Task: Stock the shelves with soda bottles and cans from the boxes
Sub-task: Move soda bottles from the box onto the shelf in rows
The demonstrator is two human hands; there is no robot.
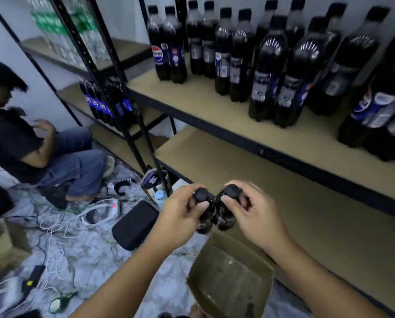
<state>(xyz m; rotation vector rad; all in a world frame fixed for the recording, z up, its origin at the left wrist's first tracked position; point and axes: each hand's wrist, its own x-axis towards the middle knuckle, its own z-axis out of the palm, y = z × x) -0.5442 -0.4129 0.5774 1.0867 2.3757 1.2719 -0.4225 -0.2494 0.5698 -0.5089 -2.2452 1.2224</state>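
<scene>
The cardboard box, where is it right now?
In the head view, the box sits open on the floor at bottom centre, just below the two hand-held bottles, beside the lower shelf.

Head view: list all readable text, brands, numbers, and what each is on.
"PEPSI" (partly cut, reads about "EPSI"): round logo on the leftmost bottle of the upper shelf.
Labels on the other shelf bottles: logo shapes and barcode panels only, print too blurred to read.
Labels on the two held bottles: blurred, unreadable.
Cardboard box: no text visible.
</scene>
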